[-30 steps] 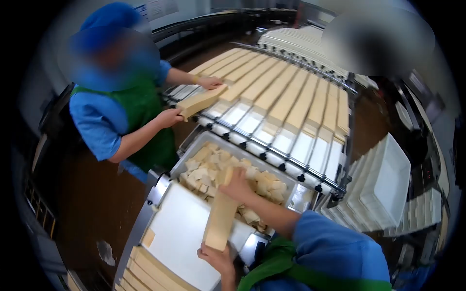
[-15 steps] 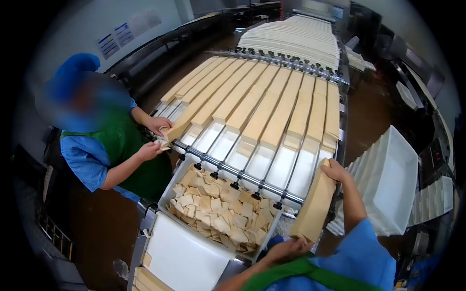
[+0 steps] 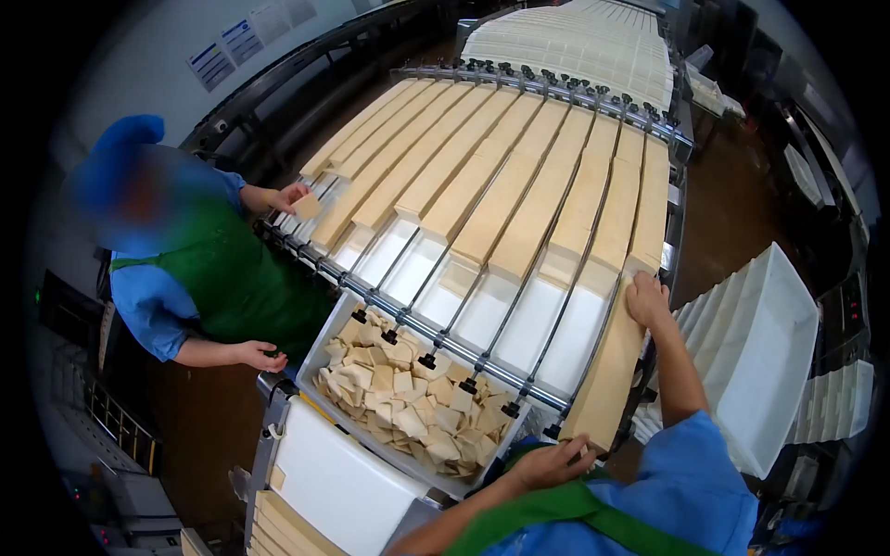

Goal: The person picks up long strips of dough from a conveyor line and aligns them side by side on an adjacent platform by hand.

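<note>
In the head view, a long cream-coloured block [image 3: 603, 380], apparently thin square wrappers stacked on edge, lies along the rightmost lane of the conveyor. My right hand [image 3: 649, 298] grips its far end, thumb on top, beside the end of the row behind. At the block's near end is my left hand [image 3: 554, 463], its fingers curled against the end face. Several similar long rows [image 3: 519, 199] lie side by side, separated by thin metal rods.
A metal crossbar [image 3: 445, 324] with black knobs spans the conveyor's near end. Below sits a bin [image 3: 313, 363] of loose square pieces. At left, a co-worker's hand [image 3: 295, 196] holds a small piece. Nested white trays [image 3: 760, 361] stand at right.
The long block has moved forward and down into the rightmost lane, meeting the row behind, with both my hands on it. The co-worker's hands have separated, one lowering beside the bin.
</note>
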A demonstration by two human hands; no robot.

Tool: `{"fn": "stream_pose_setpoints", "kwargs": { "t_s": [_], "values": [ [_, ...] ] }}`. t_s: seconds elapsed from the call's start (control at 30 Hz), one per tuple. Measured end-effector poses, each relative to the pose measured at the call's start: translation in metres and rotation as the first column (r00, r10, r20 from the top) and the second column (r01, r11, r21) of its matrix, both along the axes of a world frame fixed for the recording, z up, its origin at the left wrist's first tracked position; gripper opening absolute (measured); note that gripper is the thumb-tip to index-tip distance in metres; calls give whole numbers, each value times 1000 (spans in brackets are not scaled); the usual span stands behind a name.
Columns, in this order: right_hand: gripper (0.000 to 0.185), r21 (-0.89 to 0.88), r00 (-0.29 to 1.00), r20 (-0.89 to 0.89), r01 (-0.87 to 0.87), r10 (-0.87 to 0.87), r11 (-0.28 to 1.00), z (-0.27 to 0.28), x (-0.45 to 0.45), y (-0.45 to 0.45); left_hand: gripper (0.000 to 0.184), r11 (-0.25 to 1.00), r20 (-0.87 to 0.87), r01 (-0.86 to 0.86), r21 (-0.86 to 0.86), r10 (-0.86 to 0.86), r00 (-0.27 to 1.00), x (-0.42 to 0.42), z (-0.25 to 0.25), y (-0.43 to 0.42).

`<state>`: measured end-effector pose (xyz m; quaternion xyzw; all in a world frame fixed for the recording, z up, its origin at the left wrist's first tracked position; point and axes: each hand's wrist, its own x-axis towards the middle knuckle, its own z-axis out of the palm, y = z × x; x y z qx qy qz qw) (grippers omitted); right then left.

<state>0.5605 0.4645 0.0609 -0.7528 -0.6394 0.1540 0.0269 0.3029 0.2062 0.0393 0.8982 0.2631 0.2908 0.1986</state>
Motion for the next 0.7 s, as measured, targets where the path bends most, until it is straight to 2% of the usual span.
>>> {"fn": "stream_pose_setpoints", "kwargs": {
  "t_s": [0.03, 0.1, 0.17, 0.2, 0.23, 0.3, 0.33, 0.37, 0.4, 0.47, 0.53, 0.57, 0.6, 0.63, 0.67, 0.7],
  "values": [
    [45, -1, 1000, 0, -2, 2, 1000, -11, 5, 3, 44, 1000, -5, -7, -17, 7, 1000, 6, -13, 2],
    [41, 414, 996, 60, -82, 63, 907, -39, 14, 5, 44, 1000, -18, 2, -7, -2, 1000, 11, -17, 8],
    [41, 383, 992, 121, -73, 29, 921, -28, 8, 5, 43, 1000, -40, 8, 10, -8, 999, 13, -11, 18],
    [41, 348, 983, 185, -63, -3, 935, -19, 2, 3, 43, 996, -115, 17, -82, -26, 993, 14, -4, 21],
    [41, 347, 984, 179, -66, 3, 935, -12, -7, 1, 43, 984, -188, 15, -175, -49, 981, 14, 2, 26],
    [44, 519, 999, 52, -39, 14, 854, -3, -21, 0, 40, 980, -208, 0, -197, -41, 977, 25, 1, 47],
    [44, 521, 998, 49, -53, 32, 852, 0, -24, 5, 38, 977, -227, -13, -214, -36, 973, 28, 4, 61],
    [52, 499, 989, 105, -146, 107, 855, 1, -30, 10, 39, 871, -116, -91, -483, 39, 992, 33, 11, 62],
    [61, 473, 970, 157, -237, 184, 849, 0, -36, 16, 41, 698, -2, -130, -704, 181, 983, 38, 27, 66],
    [83, 432, 955, 170, -293, 242, 853, -7, -42, 33, 47, 609, -222, -267, -747, 151, 963, 50, 17, 71],
    [99, 344, 930, 181, -363, 319, 866, -10, -46, 48, 42, 652, -13, -161, -741, 225, 974, 52, -1, 68],
    [105, 408, 908, 215, -417, 358, 812, -19, -45, 53, 42, 628, -34, -175, -758, 231, 972, 50, 9, 68],
    [109, 568, 854, 186, -497, 486, 656, -51, -27, 67, 41, 606, -51, -194, -772, 245, 968, 46, 19, 71],
    [111, 590, 817, 208, -544, 538, 596, -62, -21, 75, 41, 651, 75, -97, -753, 232, 970, 47, 8, 75],
    [110, 497, 828, 223, -551, 515, 671, -61, -20, 75, 42, 698, 205, 1, -716, 209, 956, 49, -4, 73],
    [105, 469, 895, 176, -443, 411, 764, -48, -32, 64, 42, 694, 195, -75, -716, 302, 933, 46, -1, 71]
  ]
}}
